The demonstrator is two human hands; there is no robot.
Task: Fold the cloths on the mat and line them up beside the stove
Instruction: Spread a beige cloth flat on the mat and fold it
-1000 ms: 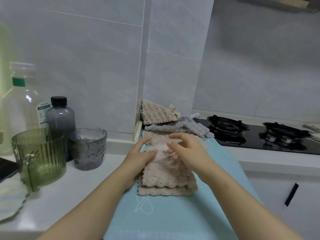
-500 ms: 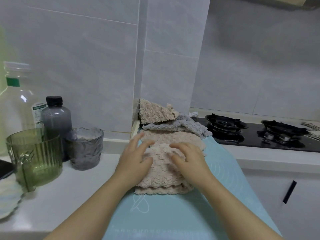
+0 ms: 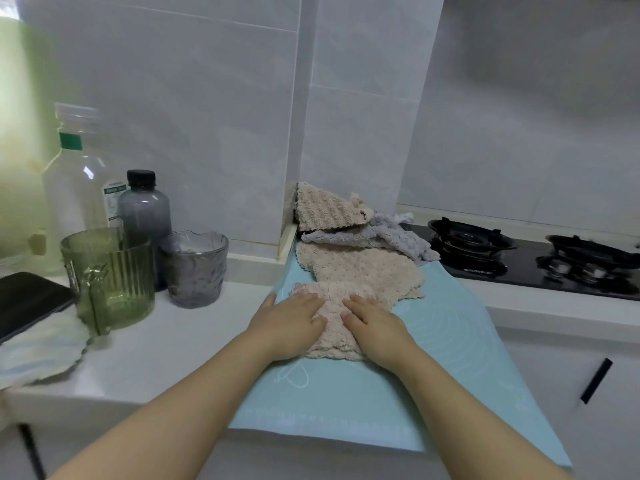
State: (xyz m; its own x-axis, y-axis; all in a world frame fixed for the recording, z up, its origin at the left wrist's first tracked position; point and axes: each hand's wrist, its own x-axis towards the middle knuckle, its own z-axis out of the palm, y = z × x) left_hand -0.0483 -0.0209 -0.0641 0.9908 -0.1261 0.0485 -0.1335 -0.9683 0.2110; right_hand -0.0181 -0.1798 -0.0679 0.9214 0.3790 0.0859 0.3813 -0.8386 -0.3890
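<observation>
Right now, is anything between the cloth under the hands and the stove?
An unfolded beige cloth and a grey cloth lie behind the folded cloth, toward the stove; the mat to its right is bare.

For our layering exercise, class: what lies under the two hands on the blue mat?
The left hand and right hand press flat on a folded beige cloth lying on the mat. The palms cover part of the cloth, so its layers cannot be counted.

The left forearm [image 3: 194, 400] and right forearm [image 3: 460, 403] are bare, uncovered from the wrists back past the near edge of the mat [image 3: 311, 403]. The left grip [image 3: 291, 322] and right grip [image 3: 375, 325] are bare hands with short, rounded fingers; nail detail is too blurred to tell.
</observation>
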